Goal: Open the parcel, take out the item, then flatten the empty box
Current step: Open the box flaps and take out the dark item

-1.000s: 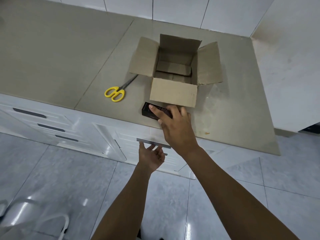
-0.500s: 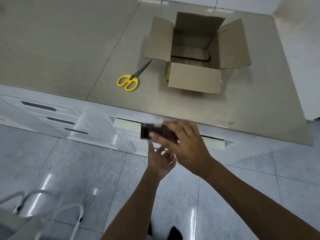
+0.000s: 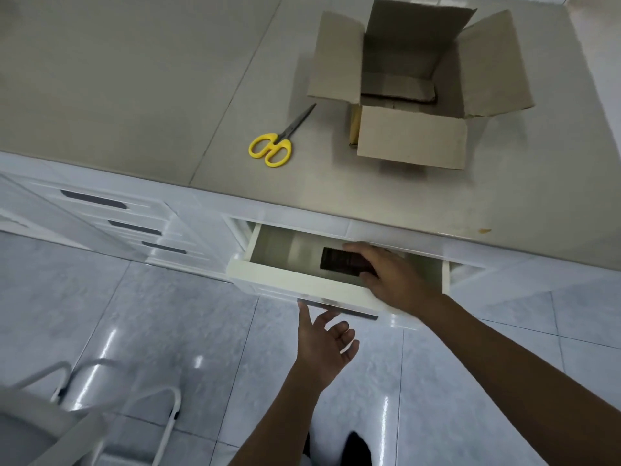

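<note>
The brown cardboard box stands on the counter at the upper right, all its flaps spread open and its inside bare. Below the counter edge a white drawer is pulled out. Inside it lies the small black item, with my right hand closed over its right end. My left hand hovers palm up, fingers apart, just under the drawer's dark handle, holding nothing.
Yellow-handled scissors lie on the beige counter left of the box. More white drawers sit to the left. A white metal chair frame stands on the glossy tiled floor at lower left.
The drawer has slid out. My right hand carried the black item off the counter edge and down into the drawer. My left hand has come off the handle.
</note>
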Demonstrator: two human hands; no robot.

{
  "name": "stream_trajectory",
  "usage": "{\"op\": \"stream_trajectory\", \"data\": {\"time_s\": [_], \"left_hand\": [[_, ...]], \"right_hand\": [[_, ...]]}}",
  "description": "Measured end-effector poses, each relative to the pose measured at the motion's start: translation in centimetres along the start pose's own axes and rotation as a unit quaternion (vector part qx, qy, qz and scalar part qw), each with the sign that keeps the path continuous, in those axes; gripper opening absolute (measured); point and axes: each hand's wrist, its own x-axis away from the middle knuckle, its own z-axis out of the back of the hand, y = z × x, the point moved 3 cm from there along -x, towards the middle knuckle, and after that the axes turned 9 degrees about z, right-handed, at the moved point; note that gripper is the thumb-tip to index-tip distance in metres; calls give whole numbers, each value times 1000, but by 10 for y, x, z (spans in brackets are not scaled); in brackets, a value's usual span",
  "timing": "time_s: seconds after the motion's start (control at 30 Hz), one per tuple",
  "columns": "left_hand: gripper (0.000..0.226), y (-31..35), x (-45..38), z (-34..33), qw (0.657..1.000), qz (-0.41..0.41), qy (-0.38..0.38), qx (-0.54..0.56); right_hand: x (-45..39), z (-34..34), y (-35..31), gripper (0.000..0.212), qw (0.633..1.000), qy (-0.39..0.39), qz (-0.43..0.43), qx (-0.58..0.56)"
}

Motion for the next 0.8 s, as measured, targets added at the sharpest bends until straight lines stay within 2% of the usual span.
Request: {"op": "stream_trajectory", "data": {"time_s": [0.07, 0.27, 0.37, 0.5, 0.6, 0.73, 0.8], "left_hand": [[77, -2, 3, 3, 1000, 3, -2, -10], [81, -1, 12, 1, 1000, 8, -12, -15], [85, 0, 14, -1, 1000, 9, -15, -9], [88, 0, 19, -6, 1000, 15, -18, 11], [89, -1, 24, -8, 999, 21, -26, 30], [90, -4, 36, -13, 998, 21, -38, 41], [85, -5, 44, -20, 997, 8, -38, 61]], "right_hand": [[-9, -3, 8, 63, 999, -32, -14, -16], [-24, -21, 27, 78, 986, -144, -23, 81], [-24, -26, 33, 81, 980, -176, -37, 81], [-21, -30, 35, 68, 976, -205, -54, 56], [-21, -28, 33, 68, 968, -230, -47, 88], [-20, -11, 17, 48, 983, -167, -46, 58], [-17, 5, -7, 33, 986, -148, -3, 70]]}}
